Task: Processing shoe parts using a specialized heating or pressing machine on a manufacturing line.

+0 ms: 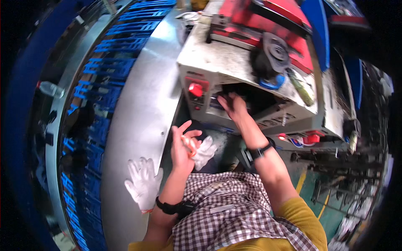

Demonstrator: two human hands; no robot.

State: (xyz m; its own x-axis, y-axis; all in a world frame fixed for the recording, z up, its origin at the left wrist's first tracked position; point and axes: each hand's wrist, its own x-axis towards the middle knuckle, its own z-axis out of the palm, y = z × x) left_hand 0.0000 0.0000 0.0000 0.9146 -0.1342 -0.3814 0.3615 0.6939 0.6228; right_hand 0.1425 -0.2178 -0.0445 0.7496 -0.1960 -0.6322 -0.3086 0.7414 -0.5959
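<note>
My left hand holds a white work glove with an orange cuff, which hangs from the palm side above my apron. A second white glove lies flat on the metal table edge beside my left forearm. My right hand reaches into the dark opening in the front of a white machine. Its fingers look apart and slightly blurred, and nothing shows in them. What lies deeper in the opening is too dark to make out.
On the machine's front sits a red switch. A red machine head, a dark round part and a yellowish-green roll are on top. Blue slatted racks line the left, behind the metal table. Metal racks stand at right.
</note>
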